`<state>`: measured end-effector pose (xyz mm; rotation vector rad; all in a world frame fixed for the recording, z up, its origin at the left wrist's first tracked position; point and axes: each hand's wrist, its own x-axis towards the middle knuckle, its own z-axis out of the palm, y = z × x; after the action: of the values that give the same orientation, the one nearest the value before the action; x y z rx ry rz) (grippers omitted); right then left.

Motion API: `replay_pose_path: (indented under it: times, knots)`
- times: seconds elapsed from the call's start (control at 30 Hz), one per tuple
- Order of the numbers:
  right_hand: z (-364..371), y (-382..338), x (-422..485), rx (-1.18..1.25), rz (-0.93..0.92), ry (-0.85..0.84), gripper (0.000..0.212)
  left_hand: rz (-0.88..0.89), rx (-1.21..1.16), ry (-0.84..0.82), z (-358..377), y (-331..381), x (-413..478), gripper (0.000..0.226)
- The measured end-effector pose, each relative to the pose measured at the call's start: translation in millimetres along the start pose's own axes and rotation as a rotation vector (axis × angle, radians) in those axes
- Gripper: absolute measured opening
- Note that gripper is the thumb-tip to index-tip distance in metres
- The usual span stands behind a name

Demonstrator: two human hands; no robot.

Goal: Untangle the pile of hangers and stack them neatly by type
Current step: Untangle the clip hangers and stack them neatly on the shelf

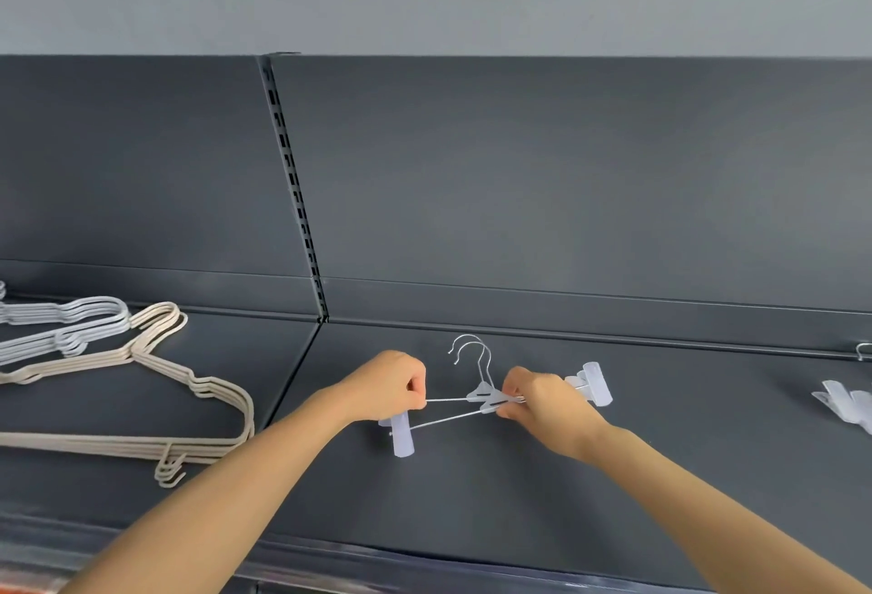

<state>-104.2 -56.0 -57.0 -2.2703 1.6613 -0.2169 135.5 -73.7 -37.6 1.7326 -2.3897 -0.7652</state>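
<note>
Shop: slotted metal display shelving (292,178)

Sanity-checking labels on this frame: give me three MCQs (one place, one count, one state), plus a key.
1. Where is the beige stack relative to the clip hangers?
A) to their left
B) to their right
C) on top of them

2. How many hooks rise from the clip hangers?
A) one
B) two
C) four

3. What is the left hand doing?
A) resting open, holding nothing
B) pinching a clip hanger's bar
C) lifting a beige hanger

Key:
1 A, the beige stack lies well to the left of both hands.
2 B, two wire hooks curve up side by side between the hands.
3 B, its fingers are curled on the thin bar, while the right hand grips the other side.
</note>
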Motion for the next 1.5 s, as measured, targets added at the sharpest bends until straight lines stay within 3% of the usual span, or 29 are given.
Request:
replay_pose_path:
  times: [0.23,0.43,0.6,1.0,1.33,1.5]
  knots:
    - [-1,4,-1,0.136,0.062,0.077,0.024,0.030,-0.060,0.009,-1,5,4,0.013]
    - [-2,5,-2,0.175,0.055,0.121,0.025,0.038,-0.055,-0.144,-9,10,9,0.007]
    - [-5,8,-7,0.185,0.042,0.092,0.021,0.028,-0.152,-0.247,-15,12,12,0.017]
    - [-10,14,-21,0.076,0.041,0.102,0.011,-0.012,-0.090,-0.206,-6,4,17,0.016]
    - [-7,17,-16,0.248,0.126,0.035,0.015,0.004,-0.277,-0.318,-4,6,12,0.026]
    - [-16,14,-13,0.293,0.158,-0.029,0.011,0.036,-0.189,-0.261,-9,11,14,0.020]
